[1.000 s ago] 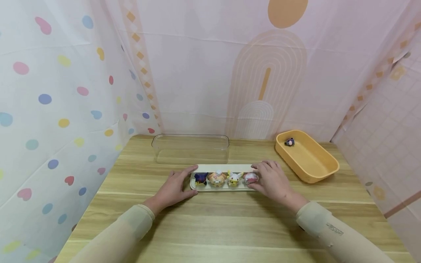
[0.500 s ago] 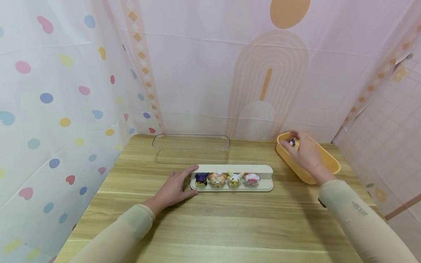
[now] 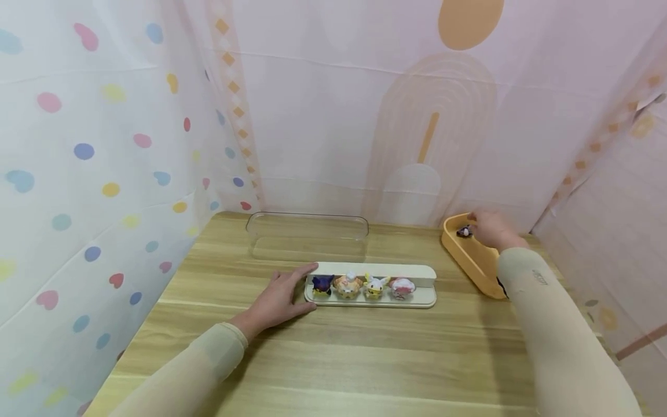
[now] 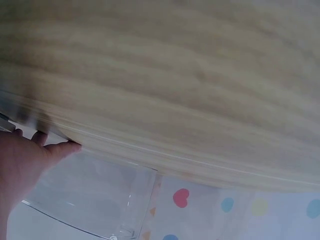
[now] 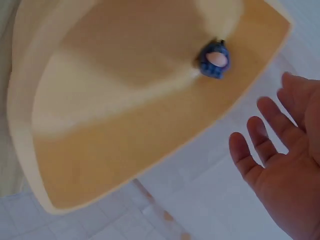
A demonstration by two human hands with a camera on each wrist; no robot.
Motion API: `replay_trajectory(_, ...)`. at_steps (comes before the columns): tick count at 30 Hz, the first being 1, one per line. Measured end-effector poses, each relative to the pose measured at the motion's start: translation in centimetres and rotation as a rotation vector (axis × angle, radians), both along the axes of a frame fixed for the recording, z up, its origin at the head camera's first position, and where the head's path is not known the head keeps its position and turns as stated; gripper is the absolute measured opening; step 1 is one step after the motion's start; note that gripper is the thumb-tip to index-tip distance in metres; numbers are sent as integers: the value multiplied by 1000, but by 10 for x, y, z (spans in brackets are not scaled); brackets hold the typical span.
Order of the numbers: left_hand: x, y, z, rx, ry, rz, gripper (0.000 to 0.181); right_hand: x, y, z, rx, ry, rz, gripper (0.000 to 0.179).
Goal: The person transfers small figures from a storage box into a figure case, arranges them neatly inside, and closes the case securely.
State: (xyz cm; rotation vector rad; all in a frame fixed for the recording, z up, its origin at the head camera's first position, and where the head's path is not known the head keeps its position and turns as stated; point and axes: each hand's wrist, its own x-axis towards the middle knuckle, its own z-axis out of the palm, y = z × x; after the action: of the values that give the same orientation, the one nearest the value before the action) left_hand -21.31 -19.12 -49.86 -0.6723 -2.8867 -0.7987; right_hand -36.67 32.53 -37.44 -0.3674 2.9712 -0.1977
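Note:
In the head view a cream display base [image 3: 424, 295] with a raised back step lies on the table. Several small figurines stand along it: a dark purple one [image 3: 322, 285], an orange one with a white top [image 3: 348, 285], a yellow-and-white one [image 3: 374, 286] and a pink-and-white one [image 3: 402, 288]. My left hand [image 3: 278, 298] holds the base's left end, thumb at the front edge and finger at the back. Over the orange tray [image 3: 466, 260] is my right hand [image 3: 495, 230]. Its fingers are loosely bent and hold nothing, near a dark blue figurine [image 5: 215, 59] lying in the tray.
Behind the base stands a clear plastic box [image 3: 307, 237], close to the hanging patterned cloth [image 3: 323, 127]. The wooden table [image 3: 339, 359] ends at cloth walls on the left, back and right.
My right hand has left the pink-and-white figurine at the base and moved right and back to the orange tray. The left hand stays on the base. The view has shifted slightly.

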Motion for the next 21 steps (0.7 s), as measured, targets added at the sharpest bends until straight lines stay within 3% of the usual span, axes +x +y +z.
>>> replay_trajectory(7,3,0,-1,-3,4,7,95,-3,-7,-17,15,-61,-6,44)
replay_trajectory(15,3,3,1,-1,2,-11,94,10,-6,-20,-59,-157,-69,49)
replay_trajectory(21,6,4,1,-6,-13,-15,94,12,-5,-28,32,-162,-69,53)
